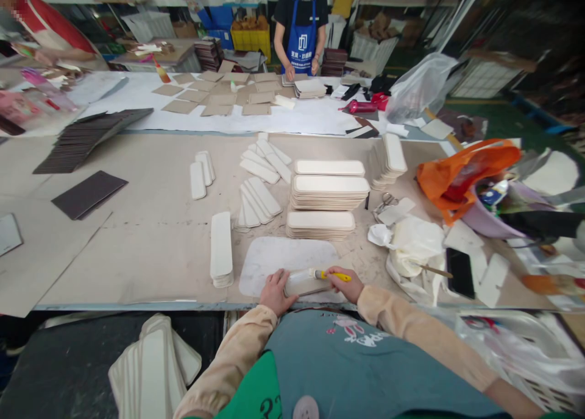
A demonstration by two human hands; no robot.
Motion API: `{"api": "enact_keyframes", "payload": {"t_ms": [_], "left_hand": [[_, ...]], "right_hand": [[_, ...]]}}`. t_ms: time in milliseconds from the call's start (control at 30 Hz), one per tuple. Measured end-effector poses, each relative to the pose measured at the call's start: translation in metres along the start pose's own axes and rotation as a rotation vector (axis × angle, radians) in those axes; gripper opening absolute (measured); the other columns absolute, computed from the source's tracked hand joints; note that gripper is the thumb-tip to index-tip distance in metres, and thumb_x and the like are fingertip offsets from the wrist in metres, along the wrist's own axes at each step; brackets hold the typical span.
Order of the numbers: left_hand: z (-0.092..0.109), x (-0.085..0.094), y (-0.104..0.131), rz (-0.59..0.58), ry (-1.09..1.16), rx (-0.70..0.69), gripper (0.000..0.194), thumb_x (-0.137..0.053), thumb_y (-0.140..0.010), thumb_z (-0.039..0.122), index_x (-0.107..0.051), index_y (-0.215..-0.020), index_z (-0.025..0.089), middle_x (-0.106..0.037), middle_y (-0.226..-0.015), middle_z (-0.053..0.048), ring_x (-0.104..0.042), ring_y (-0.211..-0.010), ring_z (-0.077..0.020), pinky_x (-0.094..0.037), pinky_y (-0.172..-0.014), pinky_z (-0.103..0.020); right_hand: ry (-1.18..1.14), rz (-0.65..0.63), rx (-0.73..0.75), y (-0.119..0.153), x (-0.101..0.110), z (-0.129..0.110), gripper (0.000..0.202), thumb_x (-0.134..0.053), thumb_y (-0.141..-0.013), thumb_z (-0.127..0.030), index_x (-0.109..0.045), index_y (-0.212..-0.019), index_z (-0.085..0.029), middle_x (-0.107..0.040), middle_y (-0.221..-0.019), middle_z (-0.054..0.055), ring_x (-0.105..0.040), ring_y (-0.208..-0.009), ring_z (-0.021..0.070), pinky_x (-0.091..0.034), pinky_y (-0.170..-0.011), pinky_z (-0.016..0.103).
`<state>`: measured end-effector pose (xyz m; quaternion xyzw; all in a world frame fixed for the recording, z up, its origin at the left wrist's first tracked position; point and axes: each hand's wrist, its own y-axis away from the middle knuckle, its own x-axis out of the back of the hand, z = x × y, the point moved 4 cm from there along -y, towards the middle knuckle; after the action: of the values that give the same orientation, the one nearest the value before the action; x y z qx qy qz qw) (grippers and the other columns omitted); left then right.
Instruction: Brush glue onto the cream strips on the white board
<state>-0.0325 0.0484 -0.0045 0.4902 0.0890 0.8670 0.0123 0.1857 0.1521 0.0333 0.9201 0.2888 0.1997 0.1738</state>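
Left hand (274, 291): lies flat at the near table edge, fingers spread over the left end of a pale rounded strip (305, 282), pinning it down
Right hand (343, 283): curled round a yellow-handled brush (333, 276), pinching the handle; bristle end rests on the strip's top face
Strip position: lies across a white work mat (283, 257), close to the near edge of the table (137, 236), directly in front of the person's body
Stacks ahead: three piles of like strips (328, 192) stand just beyond the mat; a fanned batch (258, 200) sits to their left, a leaning row (388, 160) to their right
Left side: one tall narrow pile (222, 248) stands just beside the mat's left edge; beyond it the tabletop is bare out to the dark sheets (89, 192) near the far left edge
Right side: crowded; white cloth (414, 245), scissors (386, 201), a phone (459, 271) and an orange bag (461, 166) lie near the right hand
Below the table edge: more strips (153, 361) heaped at the person's left knee
Far table: another person in a blue apron (301, 41) stands behind brown cards (219, 96), well apart from the near work
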Motion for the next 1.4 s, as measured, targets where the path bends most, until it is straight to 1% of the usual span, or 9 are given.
{"api": "enact_keyframes", "payload": {"t_ms": [267, 433, 567, 700, 833, 967, 1167, 1267, 1400], "left_hand": [[0.0, -0.003, -0.002, -0.008, -0.03, 0.024, 0.074, -0.068, -0.062, 0.044, -0.047, -0.129, 0.02, -0.044, -0.134, -0.012, -0.041, -0.118, -0.0305, -0.036, -0.101, -0.046], [0.0, -0.004, -0.003, 0.015, -0.031, 0.06, 0.074, -0.07, -0.06, 0.042, -0.048, -0.127, 0.019, -0.045, -0.132, -0.012, -0.041, -0.117, -0.0306, -0.035, -0.102, -0.045], [0.001, -0.001, -0.002, -0.009, -0.016, 0.031, 0.076, -0.069, -0.061, 0.044, -0.046, -0.129, 0.019, -0.043, -0.133, -0.012, -0.04, -0.118, -0.03, -0.035, -0.102, -0.044], [0.001, 0.003, -0.001, -0.027, -0.015, 0.029, 0.077, -0.07, -0.061, 0.047, -0.045, -0.13, 0.023, -0.041, -0.135, -0.01, -0.039, -0.12, -0.0301, -0.035, -0.102, -0.045], [0.002, 0.003, 0.0, -0.03, -0.013, 0.022, 0.081, -0.07, -0.06, 0.049, -0.044, -0.13, 0.02, -0.041, -0.135, -0.012, -0.04, -0.119, -0.0306, -0.036, -0.101, -0.043], [0.002, 0.002, 0.0, -0.031, -0.012, 0.002, 0.082, -0.07, -0.06, 0.049, -0.043, -0.131, 0.019, -0.042, -0.134, -0.012, -0.041, -0.118, -0.0304, -0.037, -0.1, -0.043], [0.001, 0.001, 0.001, -0.011, -0.006, -0.008, 0.079, -0.07, -0.06, 0.047, -0.045, -0.13, 0.019, -0.044, -0.134, -0.011, -0.041, -0.117, -0.0304, -0.037, -0.099, -0.044], [0.0, 0.0, 0.001, -0.009, -0.006, -0.003, 0.077, -0.069, -0.062, 0.046, -0.045, -0.13, 0.021, -0.044, -0.135, -0.011, -0.041, -0.117, -0.0302, -0.037, -0.099, -0.045], [0.0, 0.0, 0.001, -0.004, -0.009, -0.003, 0.075, -0.068, -0.064, 0.046, -0.046, -0.13, 0.018, -0.043, -0.136, -0.011, -0.041, -0.117, -0.0302, -0.037, -0.1, -0.043]], "right_hand": [[-0.001, 0.177, -0.061, 0.016, 0.064, 0.021, 0.029, -0.053, -0.074, -0.042, -0.063, -0.086, -0.018, -0.055, -0.055, -0.003, -0.049, -0.047, 0.011, -0.044, -0.046, 0.022], [0.055, 0.24, -0.076, 0.025, 0.084, 0.027, 0.031, -0.052, -0.074, -0.043, -0.063, -0.087, -0.017, -0.055, -0.056, -0.002, -0.05, -0.049, 0.0118, -0.044, -0.047, 0.022], [0.09, 0.224, -0.024, 0.031, 0.07, 0.013, 0.031, -0.052, -0.076, -0.043, -0.064, -0.088, -0.017, -0.056, -0.056, -0.002, -0.05, -0.049, 0.0117, -0.044, -0.047, 0.022], [-0.047, 0.021, 0.004, 0.027, 0.024, -0.008, 0.027, -0.052, -0.077, -0.04, -0.063, -0.087, -0.017, -0.057, -0.057, -0.002, -0.051, -0.046, 0.0106, -0.044, -0.047, 0.022], [-0.063, -0.188, 0.023, 0.016, -0.024, -0.026, 0.023, -0.053, -0.076, -0.036, -0.062, -0.085, -0.018, -0.058, -0.056, -0.003, -0.051, -0.045, 0.0096, -0.044, -0.047, 0.021], [-0.012, -0.281, 0.048, 0.007, -0.05, -0.03, 0.02, -0.053, -0.076, -0.035, -0.062, -0.082, -0.019, -0.056, -0.054, -0.004, -0.049, -0.044, 0.0084, -0.041, -0.045, 0.019], [0.072, -0.261, 0.068, 0.003, -0.05, -0.015, 0.021, -0.052, -0.078, -0.036, -0.064, -0.085, -0.019, -0.055, -0.053, -0.004, -0.048, -0.045, 0.0091, -0.04, -0.046, 0.02], [0.11, -0.238, 0.104, 0.007, -0.037, -0.01, 0.023, -0.052, -0.078, -0.037, -0.065, -0.085, -0.019, -0.057, -0.055, -0.003, -0.051, -0.049, 0.0101, -0.042, -0.05, 0.021], [0.115, -0.145, 0.049, 0.014, -0.008, 0.0, 0.026, -0.052, -0.078, -0.039, -0.066, -0.087, -0.018, -0.058, -0.056, -0.002, -0.052, -0.049, 0.0111, -0.043, -0.049, 0.021]]}}
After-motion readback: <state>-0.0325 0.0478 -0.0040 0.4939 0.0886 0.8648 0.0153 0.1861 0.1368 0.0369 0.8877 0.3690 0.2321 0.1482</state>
